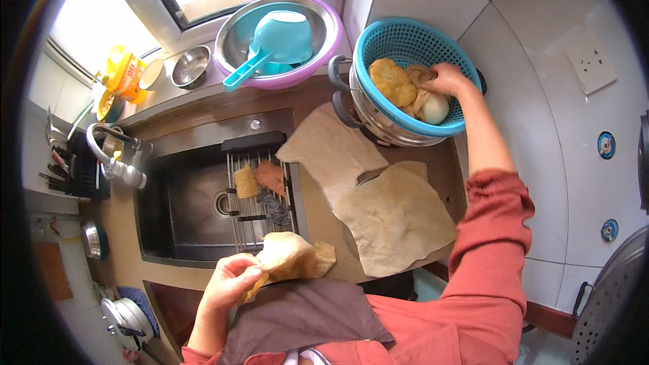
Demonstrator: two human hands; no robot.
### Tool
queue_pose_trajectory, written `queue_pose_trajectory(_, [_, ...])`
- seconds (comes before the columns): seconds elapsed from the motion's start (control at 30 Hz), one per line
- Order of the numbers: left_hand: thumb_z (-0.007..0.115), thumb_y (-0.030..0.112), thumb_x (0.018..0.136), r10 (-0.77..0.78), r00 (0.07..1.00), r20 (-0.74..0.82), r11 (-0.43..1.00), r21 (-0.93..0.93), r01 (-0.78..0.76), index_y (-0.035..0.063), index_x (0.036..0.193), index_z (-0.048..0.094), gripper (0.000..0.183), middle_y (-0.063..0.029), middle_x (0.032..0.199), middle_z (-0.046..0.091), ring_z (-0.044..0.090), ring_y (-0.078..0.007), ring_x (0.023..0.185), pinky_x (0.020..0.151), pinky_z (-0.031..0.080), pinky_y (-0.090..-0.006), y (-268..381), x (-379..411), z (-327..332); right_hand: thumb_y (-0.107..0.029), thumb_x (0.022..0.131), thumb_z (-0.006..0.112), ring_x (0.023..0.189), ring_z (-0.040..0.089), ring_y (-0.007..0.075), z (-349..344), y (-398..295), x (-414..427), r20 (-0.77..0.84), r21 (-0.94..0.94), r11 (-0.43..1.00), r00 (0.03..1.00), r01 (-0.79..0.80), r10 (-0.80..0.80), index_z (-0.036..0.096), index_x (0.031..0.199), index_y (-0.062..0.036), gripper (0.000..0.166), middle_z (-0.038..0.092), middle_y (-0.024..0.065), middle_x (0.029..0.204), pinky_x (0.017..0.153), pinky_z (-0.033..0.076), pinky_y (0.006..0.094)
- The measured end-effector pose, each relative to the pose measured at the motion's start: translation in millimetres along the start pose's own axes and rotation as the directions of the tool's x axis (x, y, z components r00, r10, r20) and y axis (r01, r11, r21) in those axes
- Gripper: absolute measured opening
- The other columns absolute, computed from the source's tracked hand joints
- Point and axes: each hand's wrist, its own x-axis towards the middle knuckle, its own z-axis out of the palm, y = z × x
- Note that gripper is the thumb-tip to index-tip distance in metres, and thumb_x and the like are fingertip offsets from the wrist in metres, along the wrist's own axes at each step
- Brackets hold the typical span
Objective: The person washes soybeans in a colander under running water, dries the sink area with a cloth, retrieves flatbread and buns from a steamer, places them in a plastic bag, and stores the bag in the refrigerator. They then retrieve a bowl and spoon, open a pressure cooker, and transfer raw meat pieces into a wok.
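Observation:
Near the front edge of the counter, my left hand (pixel 234 279) pinches a crumpled beige cloth (pixel 289 256) by its edge. Below those fingers shows a small yellow piece, partly hidden. My right hand (pixel 450 80) reaches inside a blue plastic basket (pixel 400 28), its fingers on a crumpled, tan, cloth-like piece (pixel 419 75); whether they grip it I cannot tell. Beside it lie a yellow, bun-like lump (pixel 390 81) and a smooth, pale, rounded piece (pixel 433 108). Beige cloth (pixel 400 218) lies spread on the counter, over a mostly hidden round metal item, with another cloth (pixel 332 147) behind.
The basket rests in a metal pot (pixel 375 119) with dark handles. Left is a dark sink (pixel 177 213) with a faucet (pixel 114 162) and a rack holding sponges (pixel 246 181). Nested basins (pixel 329 35) with a blue dipper (pixel 284 35) stand on the windowsill. Knives (pixel 58 167) stand far left.

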Motion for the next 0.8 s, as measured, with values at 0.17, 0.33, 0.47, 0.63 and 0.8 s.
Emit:
queue_pose_trajectory(0.17, [0.065,0.012,0.078,0.028,0.989,-0.145,0.997,-0.070,-0.038,0.0026,0.085,0.060,0.013,0.0026,0.073,0.056,0.046,-0.0036,0.063,0.057,0.036,-0.0169,-18.2,-18.2,-15.5,-0.021,0.073,0.058,0.074,0.059,0.0221,-16.2,-0.4,7.8,-0.066,0.448,0.887,0.994,0.107,-0.086,0.062,0.084,0.0004,0.024,0.062,0.0127,0.077,0.067,0.046,0.0360])
queue_pose_trajectory(0.33, [0.065,0.013,0.078,0.045,0.983,-0.177,0.981,-0.177,-0.077,0.0029,0.085,0.060,0.013,0.0038,0.065,0.052,0.041,-0.0031,0.054,0.049,0.031,-0.0182,-26.3,-11.7,-21.2,-0.024,0.087,0.051,0.077,0.058,0.0170,-92.5,-6.5,-38.9,-0.191,0.952,0.250,0.981,0.175,0.039,0.055,0.096,-0.0042,0.022,0.060,0.0065,0.086,0.067,0.050,0.0322])
queue_pose_trajectory(0.47, [0.065,0.012,0.079,0.026,0.998,-0.056,0.986,-0.162,-0.035,0.0027,0.086,0.060,0.013,0.0044,0.066,0.052,0.040,-0.0027,0.055,0.050,0.031,-0.0178,-12.4,2.0,-10.0,-0.022,0.087,0.052,0.080,0.059,0.0201,-138.9,-12.7,-48.0,-0.413,0.898,-0.079,0.891,0.433,0.187,0.055,0.095,-0.0024,0.021,0.060,0.0080,0.086,0.073,0.050,0.0336])
queue_pose_trajectory(0.63, [0.064,0.012,0.079,0.018,0.998,-0.063,0.998,-0.059,-0.021,0.0030,0.087,0.061,0.012,0.0048,0.068,0.053,0.041,-0.0021,0.058,0.052,0.031,-0.0174,-11.1,0.3,-6.9,-0.010,0.090,0.043,0.100,0.051,0.0307,-169.5,1.0,-5.9,-0.519,0.702,-0.432,0.822,0.566,0.234,0.045,0.104,0.0092,0.024,0.051,0.0198,0.106,0.090,0.045,0.0429])
queue_pose_trajectory(0.8, [0.063,0.012,0.079,0.012,0.992,-0.124,0.998,-0.063,-0.020,0.0030,0.087,0.060,0.012,0.0045,0.069,0.053,0.042,-0.0023,0.058,0.051,0.032,-0.0175,-16.5,-4.6,-3.3,-0.014,0.088,0.044,0.085,0.059,0.0273,-151.0,-39.2,31.5,-0.531,0.613,-0.632,0.840,0.474,0.115,0.053,0.099,0.0063,0.025,0.060,0.0167,0.093,0.079,0.049,0.0387])
